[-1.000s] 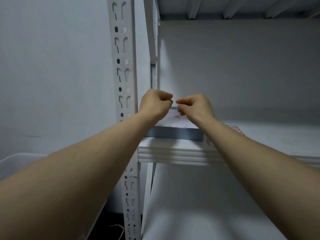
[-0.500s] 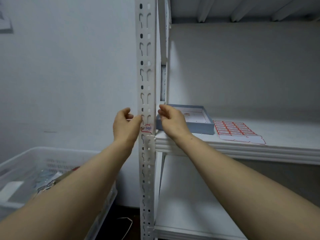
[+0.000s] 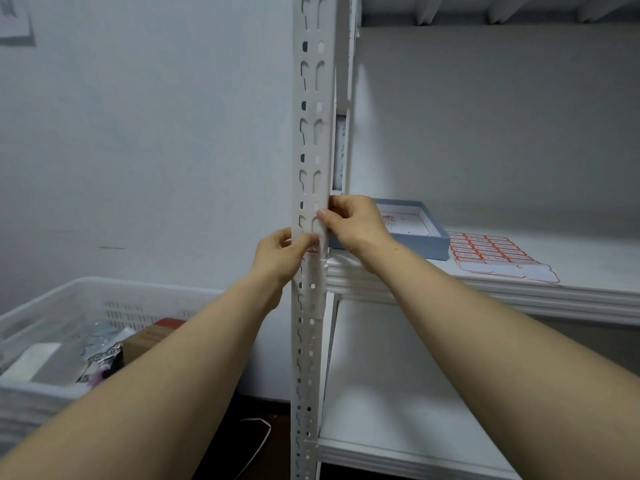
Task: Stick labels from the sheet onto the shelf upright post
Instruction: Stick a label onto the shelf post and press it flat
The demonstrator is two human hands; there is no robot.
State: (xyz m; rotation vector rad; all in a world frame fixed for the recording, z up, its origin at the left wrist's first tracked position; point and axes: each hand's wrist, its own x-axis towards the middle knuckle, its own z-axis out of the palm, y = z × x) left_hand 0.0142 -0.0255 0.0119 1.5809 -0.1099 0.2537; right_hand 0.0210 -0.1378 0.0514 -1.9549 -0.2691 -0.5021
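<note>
The white slotted shelf upright post (image 3: 313,133) runs down the middle of the view. A red-bordered label (image 3: 312,250) sits on its front face at shelf height, mostly hidden under my left thumb. My left hand (image 3: 278,254) pinches the post from the left, its thumb pressing on the label. From the right, my right hand (image 3: 355,223) curls round the post's edge just above, thumb on the front face. The label sheet (image 3: 491,254), with several red-bordered labels, lies flat on the white shelf (image 3: 588,271) to the right.
A shallow blue box (image 3: 434,242) stands on the shelf between the post and the sheet. A white plastic basket (image 3: 69,296) holding packets and a carton sits low at the left. A lower shelf board (image 3: 381,393) lies below. A grey wall is behind.
Both hands came from the blue box to the post. In the last half second they closed onto it; my left thumb now covers the label and my right hand sits higher.
</note>
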